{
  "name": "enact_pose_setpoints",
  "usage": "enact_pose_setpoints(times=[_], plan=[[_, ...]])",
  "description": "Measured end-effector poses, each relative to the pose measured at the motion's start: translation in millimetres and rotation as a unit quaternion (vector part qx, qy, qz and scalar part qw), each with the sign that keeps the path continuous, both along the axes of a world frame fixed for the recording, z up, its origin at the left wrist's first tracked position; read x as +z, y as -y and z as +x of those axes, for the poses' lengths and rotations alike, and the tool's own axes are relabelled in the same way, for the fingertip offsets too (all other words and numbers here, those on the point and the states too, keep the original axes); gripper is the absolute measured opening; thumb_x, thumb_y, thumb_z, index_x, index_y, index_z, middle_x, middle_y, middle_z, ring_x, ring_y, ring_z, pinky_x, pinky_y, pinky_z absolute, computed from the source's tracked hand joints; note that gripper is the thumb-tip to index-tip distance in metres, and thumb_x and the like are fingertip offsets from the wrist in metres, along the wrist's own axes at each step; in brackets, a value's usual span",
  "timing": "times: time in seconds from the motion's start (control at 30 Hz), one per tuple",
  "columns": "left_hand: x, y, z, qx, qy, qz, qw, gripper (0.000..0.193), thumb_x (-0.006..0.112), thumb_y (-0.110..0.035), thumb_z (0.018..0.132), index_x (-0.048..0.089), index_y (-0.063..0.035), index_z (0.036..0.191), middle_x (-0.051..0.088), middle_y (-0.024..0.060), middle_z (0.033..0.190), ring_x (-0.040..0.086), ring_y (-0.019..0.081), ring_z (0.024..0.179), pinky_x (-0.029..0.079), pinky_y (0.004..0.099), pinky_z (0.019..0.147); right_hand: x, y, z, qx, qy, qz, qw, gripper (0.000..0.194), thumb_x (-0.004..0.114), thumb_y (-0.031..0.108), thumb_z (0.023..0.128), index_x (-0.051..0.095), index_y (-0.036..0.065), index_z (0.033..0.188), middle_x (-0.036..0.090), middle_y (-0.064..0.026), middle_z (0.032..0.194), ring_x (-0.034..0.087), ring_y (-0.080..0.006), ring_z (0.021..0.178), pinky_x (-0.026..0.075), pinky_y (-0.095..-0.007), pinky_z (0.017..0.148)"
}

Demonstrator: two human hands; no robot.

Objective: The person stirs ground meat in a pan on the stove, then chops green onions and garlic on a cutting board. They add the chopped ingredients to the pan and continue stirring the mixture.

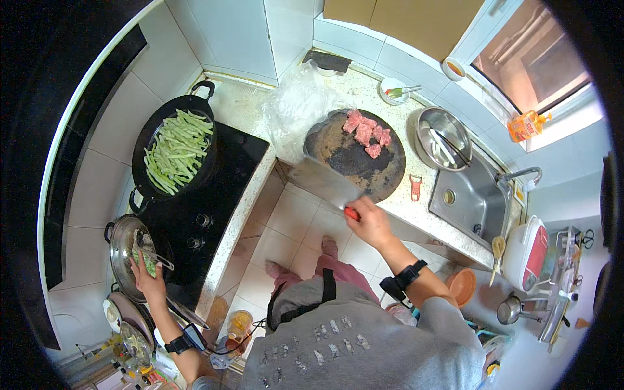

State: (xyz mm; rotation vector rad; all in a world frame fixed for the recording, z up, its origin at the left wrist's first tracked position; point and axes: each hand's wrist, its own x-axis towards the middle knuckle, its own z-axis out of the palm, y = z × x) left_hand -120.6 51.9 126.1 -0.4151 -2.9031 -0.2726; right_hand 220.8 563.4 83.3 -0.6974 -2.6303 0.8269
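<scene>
My right hand (369, 222) grips the red handle of a cleaver (325, 183), whose broad blade is blurred and held over the near left edge of the round chopping board (325, 141). Several chunks of raw meat (363, 130) lie at the back of that board. Over on the left, my left hand (150, 280) reaches over a metal-rimmed pan or lid (122, 248) with something green in or under it. Its thumb and fingers are spread near a metal loop handle (165, 262); whether they hold anything is unclear. A black two-handled pan (139, 161) holds cut green beans (179, 148).
Beneath the pans is a black cooktop (229, 161). A clear plastic bag (297, 102) lies beside the board. To its right are a red peeler (415, 187), a steel bowl (424, 141) and a sink (468, 204). A bottle of yellow oil (240, 322) stands low at left.
</scene>
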Motion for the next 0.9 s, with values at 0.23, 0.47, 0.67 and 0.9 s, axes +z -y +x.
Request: enact_pose_setpoints(times=[0.23, 0.47, 0.67, 0.9], plan=[[22, -16, 74, 0.031, 0.004, 0.075, 0.997, 0.052, 0.068, -0.018, 0.095, 0.053, -0.0032, 0.143, 0.05, 0.0259, 0.149, 0.043, 0.043, 0.142, 0.037, 0.0476, 0.114, -65, -61, 24, -0.085, 0.04, 0.046, 0.995, 0.026, 0.074, 0.011, 0.078, 0.069, 0.012, 0.103, 0.063, -0.0122, 0.094, 0.065, -0.0357, 0.084, 0.054, -0.0449, 0.073], [30, 57, 150, 0.141, -0.027, 0.1, 0.985, 0.043, 0.065, -0.011, 0.095, 0.057, 0.0038, 0.135, 0.059, 0.0235, 0.139, 0.053, 0.0374, 0.132, 0.038, 0.0439, 0.113, -89, -91, -8, -0.119, 0.048, 0.123, 0.984, 0.019, 0.072, 0.009, 0.074, 0.071, 0.008, 0.093, 0.06, -0.0141, 0.093, 0.057, -0.0351, 0.094, 0.046, -0.0474, 0.083], [14, 114, 199, 0.246, -0.039, 0.132, 0.959, 0.045, 0.066, -0.011, 0.096, 0.055, 0.0051, 0.136, 0.06, 0.0225, 0.138, 0.053, 0.0373, 0.133, 0.038, 0.0443, 0.114, -39, -11, -86, 0.004, -0.06, 0.022, 0.998, 0.024, 0.073, 0.003, 0.08, 0.07, 0.004, 0.104, 0.066, -0.0165, 0.095, 0.061, -0.0363, 0.093, 0.05, -0.0438, 0.084], [-7, 159, 237, 0.294, -0.084, 0.147, 0.94, 0.031, 0.069, -0.012, 0.09, 0.066, -0.0033, 0.12, 0.06, 0.0217, 0.137, 0.05, 0.0389, 0.135, 0.035, 0.0493, 0.111, 20, 212, -219, 0.393, -0.064, -0.194, 0.897, 0.026, 0.07, 0.008, 0.09, 0.067, 0.001, 0.115, 0.066, -0.014, 0.098, 0.063, -0.0272, 0.092, 0.052, -0.0358, 0.076]])
